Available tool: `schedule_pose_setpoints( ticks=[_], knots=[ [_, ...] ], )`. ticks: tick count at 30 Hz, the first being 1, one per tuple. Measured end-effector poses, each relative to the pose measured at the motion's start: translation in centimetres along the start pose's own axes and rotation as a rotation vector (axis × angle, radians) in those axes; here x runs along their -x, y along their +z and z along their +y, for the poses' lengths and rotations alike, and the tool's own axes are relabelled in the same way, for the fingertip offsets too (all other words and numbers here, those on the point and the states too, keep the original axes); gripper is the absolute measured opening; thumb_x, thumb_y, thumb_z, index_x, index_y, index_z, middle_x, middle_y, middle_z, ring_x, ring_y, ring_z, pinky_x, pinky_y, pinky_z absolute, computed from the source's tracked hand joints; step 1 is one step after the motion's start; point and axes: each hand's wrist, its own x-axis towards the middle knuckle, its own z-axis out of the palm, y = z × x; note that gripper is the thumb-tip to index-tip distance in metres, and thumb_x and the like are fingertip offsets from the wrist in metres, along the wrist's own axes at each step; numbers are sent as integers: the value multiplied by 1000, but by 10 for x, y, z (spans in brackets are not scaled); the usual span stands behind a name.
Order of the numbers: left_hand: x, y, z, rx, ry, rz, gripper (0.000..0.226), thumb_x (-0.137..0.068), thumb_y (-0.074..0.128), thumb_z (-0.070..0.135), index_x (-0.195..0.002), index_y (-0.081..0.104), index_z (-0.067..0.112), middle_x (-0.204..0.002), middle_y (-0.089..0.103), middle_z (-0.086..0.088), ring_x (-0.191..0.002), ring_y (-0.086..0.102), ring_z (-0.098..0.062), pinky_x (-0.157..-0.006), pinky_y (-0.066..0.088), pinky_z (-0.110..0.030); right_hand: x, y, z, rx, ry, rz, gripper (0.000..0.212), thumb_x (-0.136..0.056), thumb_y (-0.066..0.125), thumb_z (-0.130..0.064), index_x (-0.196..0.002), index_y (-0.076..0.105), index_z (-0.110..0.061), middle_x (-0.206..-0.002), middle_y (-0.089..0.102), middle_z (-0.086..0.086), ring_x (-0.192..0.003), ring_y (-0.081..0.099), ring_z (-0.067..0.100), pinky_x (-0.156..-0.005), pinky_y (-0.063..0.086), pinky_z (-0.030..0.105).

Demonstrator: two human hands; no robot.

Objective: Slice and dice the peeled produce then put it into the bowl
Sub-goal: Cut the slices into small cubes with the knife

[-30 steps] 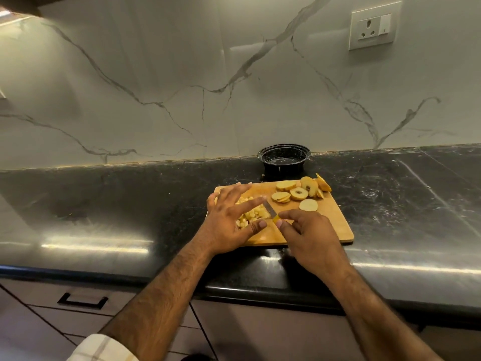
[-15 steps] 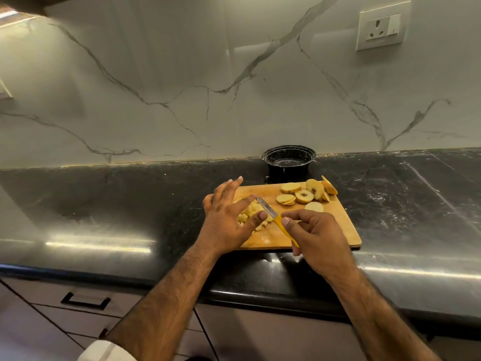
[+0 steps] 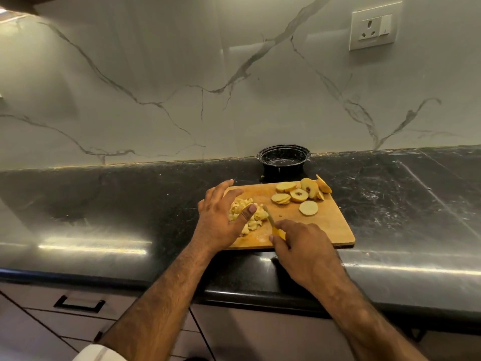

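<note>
The right hand (image 3: 308,252) is closed around the yellow handle of a small knife (image 3: 270,221), the blade angled up and left with its tip against the heap of diced pieces (image 3: 248,213). The left hand (image 3: 221,217) lies spread and open, fingers cupped round the far and left side of that heap, thumb resting on top; it grips nothing, only corrals.

The heap sits on the left half of the wooden cutting board (image 3: 330,227). On the board's far right lie the round slices (image 3: 296,195), some overlapping, a couple leaning, one flat disc apart and nearer. Just beyond the board, close to the marble wall, stands the black bowl (image 3: 284,157), apparently empty. All of it rests on the dark table (image 3: 130,204).

I'd judge the dice light, moist and slippery, easily scattered, best gathered between blade and palm rather than pinched. The slices look firm but brittle enough to snap; hold them flat from above, fingertips curled back from the edge.
</note>
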Motion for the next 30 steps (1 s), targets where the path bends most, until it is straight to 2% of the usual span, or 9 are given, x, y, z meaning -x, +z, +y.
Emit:
schedule_pose_setpoints(
  ticks=[2,7,12,15,17,19,23,26,30],
  knots=[
    [1,-1,0,6,-8,-9,79,-90,31,87,-144,56,34,-165,33,8,-150,26,-13,-120,23,-56,-3,-3,-4,45,-22,9,46,-105,47,-54,-146,52,-34,-109,69,-4,-97,57,13,-82,52,33],
    [-1,2,-2,10,-17,-20,80,-90,29,88,-144,55,36,-165,34,9,-150,26,-12,-120,24,-56,-10,-16,-5,182,17,-16,36,-108,42,-46,-137,54,-30,-115,67,1,-87,49,17,-77,46,35],
    [0,1,-2,14,-21,-11,81,-90,28,89,-144,56,35,-163,36,9,-149,28,-12,-120,25,-55,-17,-12,-5,123,1,-71,40,-105,47,-49,-141,56,-33,-116,67,-2,-104,60,18,-86,52,36],
    [0,0,-2,13,-3,-11,75,-94,31,84,-143,57,35,-161,39,10,-148,30,-10,-119,26,-51,-13,-14,2,19,-16,-16,42,-105,49,-52,-142,56,-35,-98,67,-9,-94,59,12,-80,53,33],
    [-1,0,-2,18,13,2,67,-97,35,78,-142,59,34,-156,45,11,-145,33,-8,-119,26,-50,-7,-17,11,27,-16,91,40,-105,47,-49,-139,59,-33,-82,61,-10,-80,57,12,-68,46,32],
    [-7,-3,1,14,26,-2,59,-98,41,72,-140,59,35,-146,55,13,-136,39,-4,-116,26,-48,1,-20,17,59,7,175,39,-106,44,-47,-138,59,-31,-77,60,-9,-70,54,12,-62,41,31],
    [-43,-6,20,-34,95,-158,39,-98,55,63,-128,65,40,-113,66,24,-116,52,-2,-112,27,-49,6,-23,20,55,80,193,42,-107,41,-46,-143,56,-32,-84,66,-6,-70,51,12,-63,39,30],
    [-73,2,39,-20,106,-268,26,-98,63,57,-112,75,38,-107,72,24,-113,58,-2,-113,26,-53,9,-21,16,39,95,180,42,-106,40,-46,-144,55,-33,-80,58,-9,-70,50,10,-65,39,29],
    [-95,20,52,-32,22,-370,25,-93,70,59,-104,79,38,-105,71,23,-111,55,-4,-106,26,-48,12,-19,14,36,79,157,40,-107,39,-47,-142,54,-36,-78,53,-12,-67,48,7,-64,38,27]
  ],
)
